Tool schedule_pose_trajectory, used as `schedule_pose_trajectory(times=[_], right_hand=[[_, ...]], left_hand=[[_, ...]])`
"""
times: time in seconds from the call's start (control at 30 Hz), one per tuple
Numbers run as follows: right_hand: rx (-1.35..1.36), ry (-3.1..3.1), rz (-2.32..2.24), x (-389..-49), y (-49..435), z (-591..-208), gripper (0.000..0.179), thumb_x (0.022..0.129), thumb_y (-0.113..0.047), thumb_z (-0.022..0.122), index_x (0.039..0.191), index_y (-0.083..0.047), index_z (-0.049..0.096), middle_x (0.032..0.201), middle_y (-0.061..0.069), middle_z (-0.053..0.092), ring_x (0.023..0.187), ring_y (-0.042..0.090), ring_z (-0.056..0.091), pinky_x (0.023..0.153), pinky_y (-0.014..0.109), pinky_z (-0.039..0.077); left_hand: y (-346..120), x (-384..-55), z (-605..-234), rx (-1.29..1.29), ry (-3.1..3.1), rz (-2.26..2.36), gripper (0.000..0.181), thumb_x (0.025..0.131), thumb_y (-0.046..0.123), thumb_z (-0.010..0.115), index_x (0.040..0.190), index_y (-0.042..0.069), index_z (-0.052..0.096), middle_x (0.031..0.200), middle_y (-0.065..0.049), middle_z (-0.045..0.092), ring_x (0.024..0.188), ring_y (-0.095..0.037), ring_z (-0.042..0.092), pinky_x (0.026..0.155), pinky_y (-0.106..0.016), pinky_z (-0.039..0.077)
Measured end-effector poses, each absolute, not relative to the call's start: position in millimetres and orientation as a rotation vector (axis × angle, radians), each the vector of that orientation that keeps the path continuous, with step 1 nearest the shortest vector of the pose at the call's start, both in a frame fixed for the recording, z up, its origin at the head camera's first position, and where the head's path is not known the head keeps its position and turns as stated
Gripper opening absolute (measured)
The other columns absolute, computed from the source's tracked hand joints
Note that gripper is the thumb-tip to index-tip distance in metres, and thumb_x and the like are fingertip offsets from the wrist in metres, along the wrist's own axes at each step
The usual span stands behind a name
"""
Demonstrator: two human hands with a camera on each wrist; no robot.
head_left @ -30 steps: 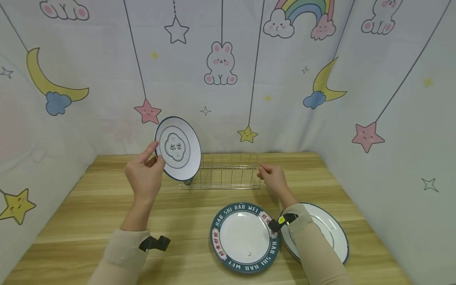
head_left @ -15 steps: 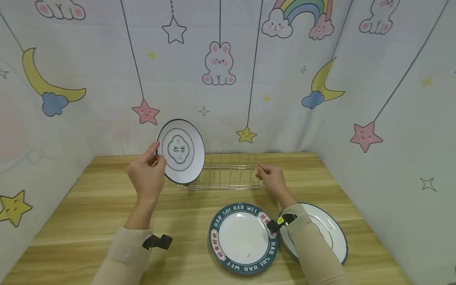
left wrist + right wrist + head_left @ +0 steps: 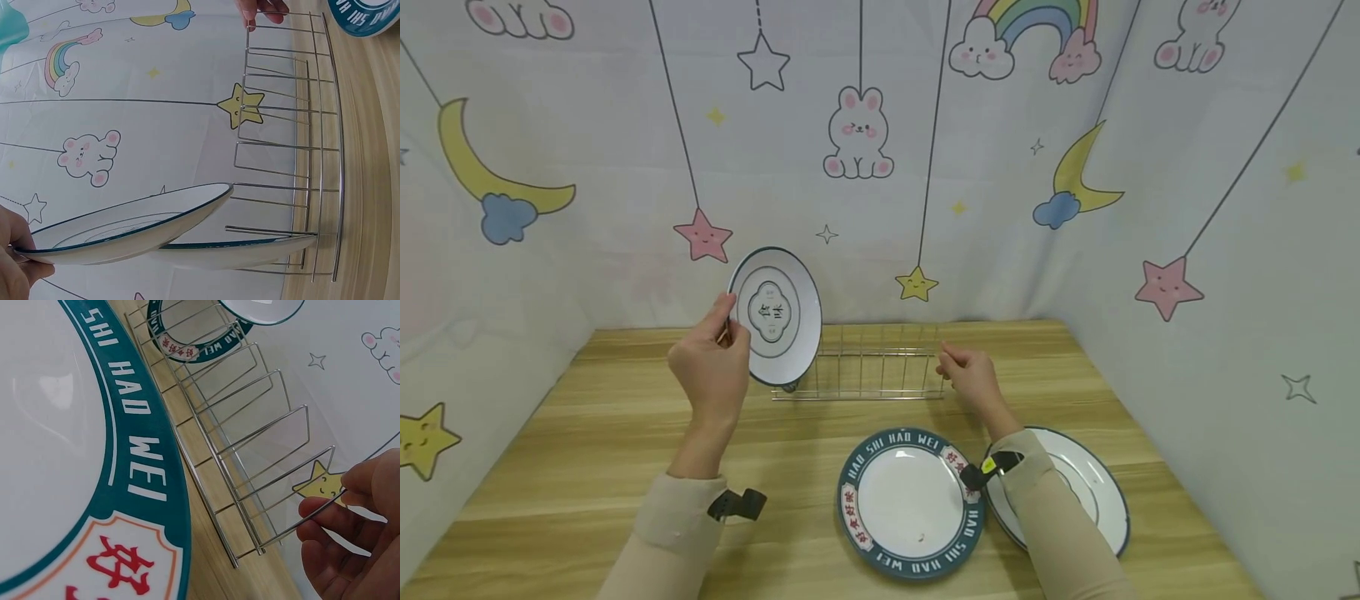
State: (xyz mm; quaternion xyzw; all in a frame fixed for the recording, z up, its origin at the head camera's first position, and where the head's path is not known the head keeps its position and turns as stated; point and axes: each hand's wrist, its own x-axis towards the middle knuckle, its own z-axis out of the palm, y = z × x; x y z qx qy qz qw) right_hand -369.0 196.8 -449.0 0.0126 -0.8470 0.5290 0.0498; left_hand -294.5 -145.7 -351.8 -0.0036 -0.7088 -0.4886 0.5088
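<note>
My left hand (image 3: 711,367) pinches the edge of a white plate (image 3: 793,333) with a thin dark-blue rim, held tilted up over the left end of a wire dish rack (image 3: 880,392). In the left wrist view, the held plate (image 3: 137,228) has its far edge beside the rack's wires. A second plate (image 3: 250,253), with a teal rim, stands in the rack's end slot and is mostly hidden behind the held one in the head view. At the rack's right end, my right hand (image 3: 973,379) pinches an end wire between thumb and fingers, as the right wrist view shows.
On the wooden table (image 3: 587,467), a plate with a lettered teal rim (image 3: 910,504) lies in front of the rack. Another white plate (image 3: 1105,500) lies to its right, partly under my right forearm. A patterned cloth (image 3: 1000,250) hangs behind the table.
The held plate swung a little to the right and turned toward the head camera, then came back left and turned more edge-on. My right hand stays on the rack.
</note>
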Motion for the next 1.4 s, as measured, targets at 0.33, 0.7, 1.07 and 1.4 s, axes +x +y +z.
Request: schedule_pose_trajectory(times=[0.33,0.7,1.07,1.4], right_hand=[[0.059,-2.576,1.614,-368,197,-448,0.038,0.092,-0.028,0.055,0.126,-0.013,0.054,0.089,0.005,0.067,0.086,0.024,0.061,0.07,0.032,0.053],[0.07,-2.573,1.599,-370,198,-450,0.037,0.092,-0.027,0.055,0.126,-0.013,0.055,0.087,0.003,0.067,0.084,0.022,0.061,0.069,0.032,0.053],[0.061,-2.589,1.573,-369,198,-450,0.038,0.092,-0.03,0.054,0.127,-0.016,0.054,0.088,0.001,0.067,0.084,0.018,0.06,0.071,0.032,0.053],[0.054,-2.593,1.597,-370,197,-451,0.038,0.092,-0.029,0.054,0.127,-0.015,0.053,0.091,0.005,0.067,0.086,0.019,0.06,0.075,0.034,0.052]], left_hand=[[-145,-300,-351,0.069,-1.715,-0.996,0.028,0.077,-0.004,0.061,0.103,0.005,0.068,0.1,-0.005,0.065,0.084,-0.011,0.063,0.063,-0.008,0.049],[-139,-307,-355,0.038,-1.712,-1.042,0.026,0.077,-0.004,0.06,0.1,0.003,0.069,0.098,-0.008,0.066,0.083,-0.013,0.064,0.064,-0.01,0.05],[-130,-308,-362,-0.034,-1.665,-1.226,0.025,0.077,-0.005,0.061,0.1,0.002,0.069,0.097,-0.009,0.066,0.085,-0.011,0.063,0.065,-0.015,0.052],[-122,-307,-366,-0.095,-1.667,-1.352,0.029,0.076,-0.007,0.064,0.104,-0.001,0.066,0.105,-0.008,0.063,0.088,-0.014,0.063,0.068,-0.018,0.052]])
